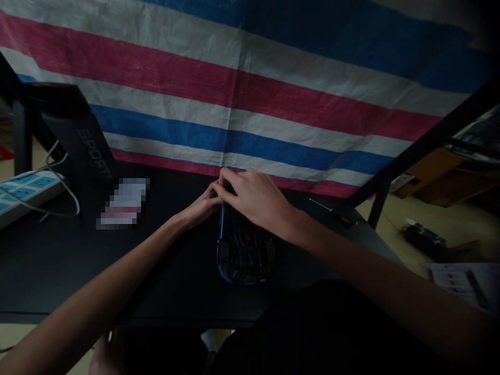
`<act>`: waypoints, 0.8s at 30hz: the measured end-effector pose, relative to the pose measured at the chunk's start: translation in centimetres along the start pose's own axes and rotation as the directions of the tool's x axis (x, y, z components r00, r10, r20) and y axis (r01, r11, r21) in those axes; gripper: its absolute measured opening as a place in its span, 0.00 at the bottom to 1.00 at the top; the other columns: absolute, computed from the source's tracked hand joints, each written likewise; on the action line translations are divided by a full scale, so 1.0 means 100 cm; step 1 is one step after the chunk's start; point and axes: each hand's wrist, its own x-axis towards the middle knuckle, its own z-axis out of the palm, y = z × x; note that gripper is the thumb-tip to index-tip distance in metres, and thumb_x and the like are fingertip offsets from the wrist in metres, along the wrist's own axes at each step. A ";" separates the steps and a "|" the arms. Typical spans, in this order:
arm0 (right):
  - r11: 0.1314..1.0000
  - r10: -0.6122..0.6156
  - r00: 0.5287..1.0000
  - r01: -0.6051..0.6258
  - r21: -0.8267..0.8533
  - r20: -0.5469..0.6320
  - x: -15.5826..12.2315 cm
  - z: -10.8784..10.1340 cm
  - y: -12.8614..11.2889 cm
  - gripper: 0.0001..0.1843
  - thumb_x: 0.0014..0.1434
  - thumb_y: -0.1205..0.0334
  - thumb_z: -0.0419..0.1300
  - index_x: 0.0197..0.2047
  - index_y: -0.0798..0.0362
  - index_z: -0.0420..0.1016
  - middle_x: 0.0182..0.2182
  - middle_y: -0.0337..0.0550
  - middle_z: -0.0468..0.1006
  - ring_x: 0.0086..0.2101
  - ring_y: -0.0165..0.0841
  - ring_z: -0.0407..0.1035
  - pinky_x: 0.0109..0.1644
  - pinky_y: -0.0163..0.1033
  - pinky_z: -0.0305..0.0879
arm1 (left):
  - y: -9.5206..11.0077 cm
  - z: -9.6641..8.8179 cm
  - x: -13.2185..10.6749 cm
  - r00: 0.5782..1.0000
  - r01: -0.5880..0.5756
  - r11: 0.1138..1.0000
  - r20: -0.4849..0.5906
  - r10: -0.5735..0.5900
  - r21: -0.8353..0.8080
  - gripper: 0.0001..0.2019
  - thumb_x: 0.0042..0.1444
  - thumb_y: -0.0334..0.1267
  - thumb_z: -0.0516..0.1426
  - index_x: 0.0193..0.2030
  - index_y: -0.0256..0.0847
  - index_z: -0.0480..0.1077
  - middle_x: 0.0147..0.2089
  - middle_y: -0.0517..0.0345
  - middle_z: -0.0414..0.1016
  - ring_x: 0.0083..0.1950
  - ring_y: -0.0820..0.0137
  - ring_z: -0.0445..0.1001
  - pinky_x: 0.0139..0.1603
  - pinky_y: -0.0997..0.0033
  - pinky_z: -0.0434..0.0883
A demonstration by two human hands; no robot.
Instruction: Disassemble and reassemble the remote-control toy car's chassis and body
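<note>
A dark toy car [244,255] with blue edges lies upside down on the black table, its wheels and underside facing up. At its far left corner, my left hand [201,207] is closed with the fingers against the car. My right hand [255,195] arches over the car's far end, fingers bent and closed, their tips meeting those of my left hand. Whatever lies between the right fingertips is hidden. To the right of the car rests a small screwdriver [332,211] with a yellow and black handle.
A black bottle [84,140] marked SPORT stands at the back left, beside a white power strip [29,192] with a cable. A blurred-out flat item [125,203] lies nearby. Behind the table [167,281] hangs a striped sheet [234,88]. Dark frame bars [422,140] slant at the right.
</note>
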 end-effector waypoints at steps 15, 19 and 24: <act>0.986 0.060 0.996 -0.050 0.158 -0.060 -0.009 0.005 0.016 0.12 0.78 0.55 0.55 0.53 0.48 0.79 0.37 0.42 0.85 0.36 0.37 0.76 0.41 0.44 0.61 | 0.007 0.007 -0.003 0.995 0.045 0.999 -0.092 -0.045 0.005 0.42 0.53 0.33 0.71 0.74 0.48 0.64 0.59 0.52 0.81 0.56 0.59 0.82 0.66 0.54 0.75; 0.984 -0.006 0.996 0.022 0.178 -0.090 -0.010 0.005 0.015 0.17 0.75 0.62 0.56 0.63 0.50 0.75 0.45 0.45 0.87 0.42 0.38 0.78 0.48 0.44 0.65 | 0.007 0.007 -0.003 0.996 0.026 1.000 -0.089 -0.025 0.000 0.40 0.54 0.36 0.70 0.74 0.48 0.65 0.61 0.50 0.81 0.60 0.56 0.82 0.68 0.51 0.74; 0.990 0.066 0.996 -0.058 0.129 -0.059 -0.010 0.003 0.012 0.15 0.78 0.56 0.54 0.55 0.49 0.80 0.37 0.44 0.85 0.36 0.38 0.76 0.43 0.43 0.62 | 0.009 0.010 -0.005 0.995 0.047 0.998 -0.089 -0.043 0.038 0.41 0.53 0.35 0.70 0.74 0.46 0.64 0.61 0.49 0.81 0.60 0.56 0.81 0.69 0.52 0.74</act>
